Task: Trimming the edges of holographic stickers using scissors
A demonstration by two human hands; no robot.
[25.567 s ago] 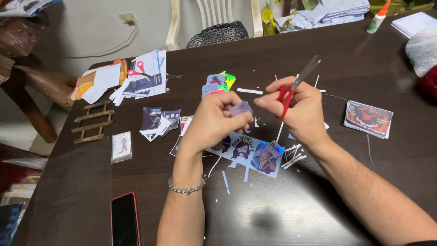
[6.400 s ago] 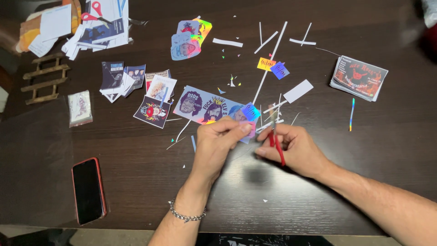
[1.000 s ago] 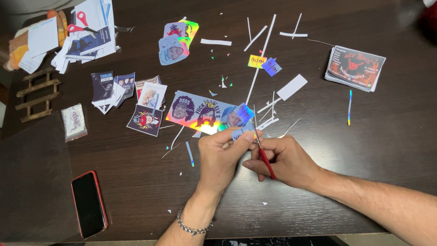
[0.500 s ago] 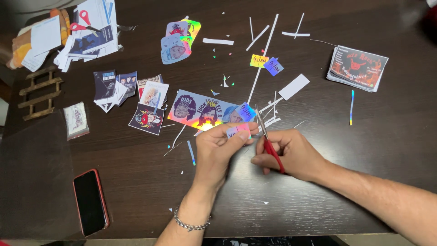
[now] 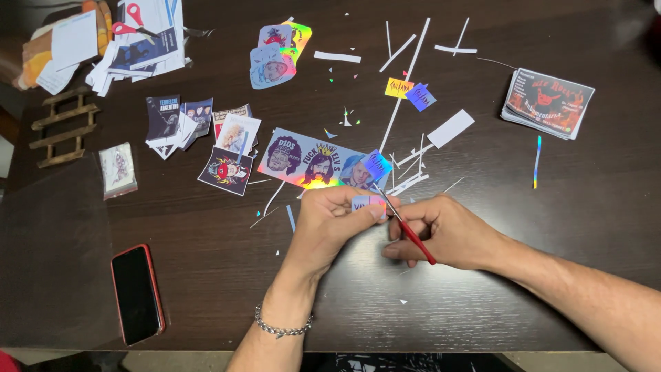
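Fingertips of the left hand are pinched together on a small sticker piece, a thin glossy scrap in pale lilac and pink, held just above the dark wood-grain table; the right hand is curled shut around the red handles of small scissors, whose slim metal blades angle up-left and meet the edge of the scrap; a linked metal bracelet circles the left wrist.

Just beyond the hands lies a long holographic sticker strip, shiny and rainbow-edged, printed with round cartoon heads, lying flat and slanted; narrow white paper offcuts, straight and ribbon-thin, are scattered above and to the right of it, with tiny triangular snippets among them; two small square stickers, one yellow and one blue-violet, sit touching each other near the long white sliver.

Far right rests a neat stack of dark rectangular cards; a thin iridescent sliver lies below it.

To the left, loose matte stickers overlap in a cluster; a red-edged phone with a black glass face lies near the table's front edge; a small wooden ladder-shaped frame sits at the far left, beside a clear plastic sleeve.
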